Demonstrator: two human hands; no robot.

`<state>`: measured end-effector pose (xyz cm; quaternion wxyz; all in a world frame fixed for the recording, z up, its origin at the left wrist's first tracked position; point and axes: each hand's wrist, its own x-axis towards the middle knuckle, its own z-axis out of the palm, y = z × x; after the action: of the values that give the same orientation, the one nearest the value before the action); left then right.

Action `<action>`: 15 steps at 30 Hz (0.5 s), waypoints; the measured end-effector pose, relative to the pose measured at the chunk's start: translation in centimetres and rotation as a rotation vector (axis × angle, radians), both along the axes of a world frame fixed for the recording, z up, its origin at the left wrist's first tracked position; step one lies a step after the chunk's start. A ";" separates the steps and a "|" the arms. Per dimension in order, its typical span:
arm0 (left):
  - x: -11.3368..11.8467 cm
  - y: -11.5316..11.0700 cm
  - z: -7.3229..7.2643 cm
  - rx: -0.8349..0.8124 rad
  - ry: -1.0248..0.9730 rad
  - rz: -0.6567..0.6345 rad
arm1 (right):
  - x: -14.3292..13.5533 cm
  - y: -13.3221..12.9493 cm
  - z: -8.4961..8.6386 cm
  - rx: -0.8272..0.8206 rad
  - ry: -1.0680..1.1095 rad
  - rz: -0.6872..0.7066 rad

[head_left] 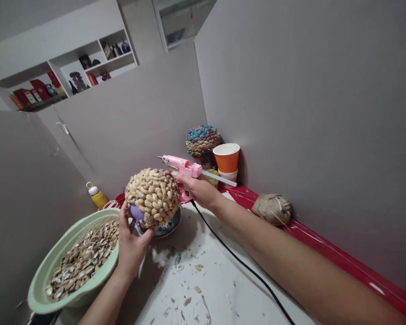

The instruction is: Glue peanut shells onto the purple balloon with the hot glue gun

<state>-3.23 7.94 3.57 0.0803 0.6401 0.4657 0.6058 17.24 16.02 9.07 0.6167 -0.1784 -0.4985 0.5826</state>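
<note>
at the left, a green basin (37, 289) is holding peanut shells (88, 258). the left grip (132, 246) is cradling the peanut-covered ball (154, 194), fingers touching its left side and thumb lying beneath, a purple balloon (136, 212) showing between them. the ball is lying up and right of this grip, a bowl (168, 227) showing below. farther right, the right grip (200, 189) is grasping a pink glue gun (180, 163), its nozzle pointing left above the ball.

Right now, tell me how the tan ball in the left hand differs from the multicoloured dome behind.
The tan ball is mostly one colour; the multicoloured dome mixes teal, pink and yellow. The left hand holds the tan ball; the dome sits beside the orange cup, untouched. The tan ball bares a smooth purple patch; the dome shows none. Both are rounded and bumpy.
</note>
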 end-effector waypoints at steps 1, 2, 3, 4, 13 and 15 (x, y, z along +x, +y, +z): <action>0.3 0.0 0.2 0.017 -0.064 -0.025 | 0.4 -0.7 0.7 0.020 -0.004 0.002; 0.5 -0.1 0.3 0.033 -0.120 -0.051 | 0.9 -1.4 1.4 0.041 -0.011 0.005; 0.7 -0.1 0.5 0.046 -0.165 -0.080 | 1.3 -2.2 2.0 0.066 -0.019 0.009; 0.8 -0.1 0.7 0.053 -0.202 -0.109 | 1.7 -2.9 2.6 0.108 -0.031 0.013; 2.0 -0.1 1.3 0.031 -0.174 -0.130 | 2.2 -1.8 3.0 0.026 0.129 -0.068; 2.3 0.1 1.2 0.016 -0.106 -0.093 | 1.8 -0.8 2.5 -0.010 0.130 -0.044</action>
<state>-0.91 8.08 4.81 0.1275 0.6287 0.4257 0.6381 19.08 15.23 11.59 0.6593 -0.1544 -0.4505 0.5818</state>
